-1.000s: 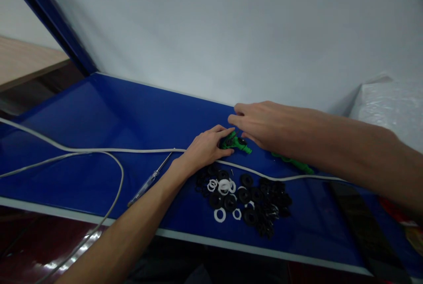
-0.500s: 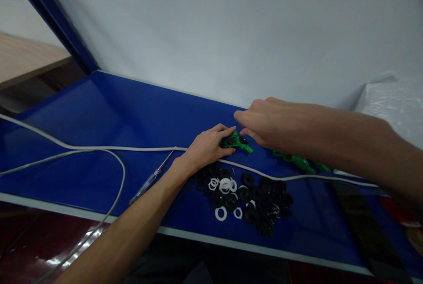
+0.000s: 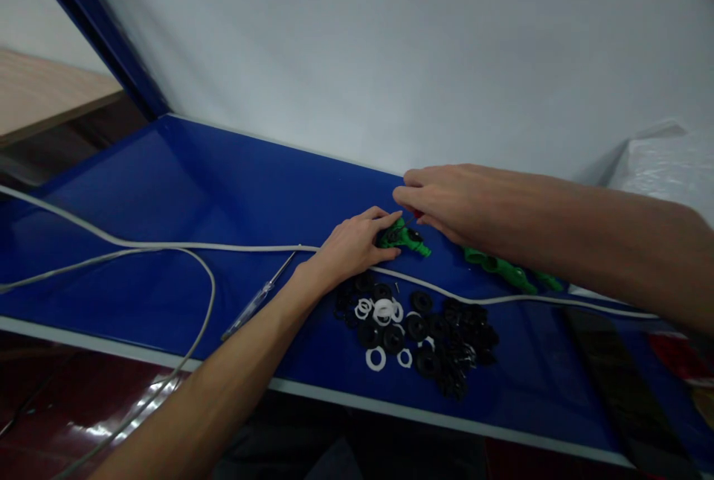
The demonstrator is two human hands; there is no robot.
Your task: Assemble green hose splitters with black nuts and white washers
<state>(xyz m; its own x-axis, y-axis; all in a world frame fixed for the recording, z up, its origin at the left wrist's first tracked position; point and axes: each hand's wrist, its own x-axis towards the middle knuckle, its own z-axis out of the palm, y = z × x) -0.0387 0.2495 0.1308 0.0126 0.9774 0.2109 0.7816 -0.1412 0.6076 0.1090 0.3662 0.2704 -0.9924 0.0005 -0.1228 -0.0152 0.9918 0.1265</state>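
Note:
My left hand [image 3: 357,242] is closed around a small green plastic fitting [image 3: 410,237] with black parts in it, holding it on the blue tabletop between thumb and fingers. Just right of it and slightly above, my right hand [image 3: 432,196] is curled in a fist around a screwdriver [image 3: 417,215]. Only a bit of its red handle and a thin shaft pointing at the fitting show; my fingers hide the rest. More green plastic fittings [image 3: 505,272] lie under my right forearm. Nearer to me is a pile of black rings [image 3: 416,327] with white rings [image 3: 375,359] among them.
A white cable [image 3: 184,245] runs across the table, passing under my left wrist. A clear-handled screwdriver [image 3: 262,294] lies left of my forearm. At the right are a dark flat panel [image 3: 613,368] and a plastic-wrapped bundle [image 3: 663,167]. A pale wall [image 3: 390,56] rises behind.
My right fist has turned slightly over the green fitting, and the red handle and thin shaft now show. My left hand keeps its hold. The whole view has shifted slightly.

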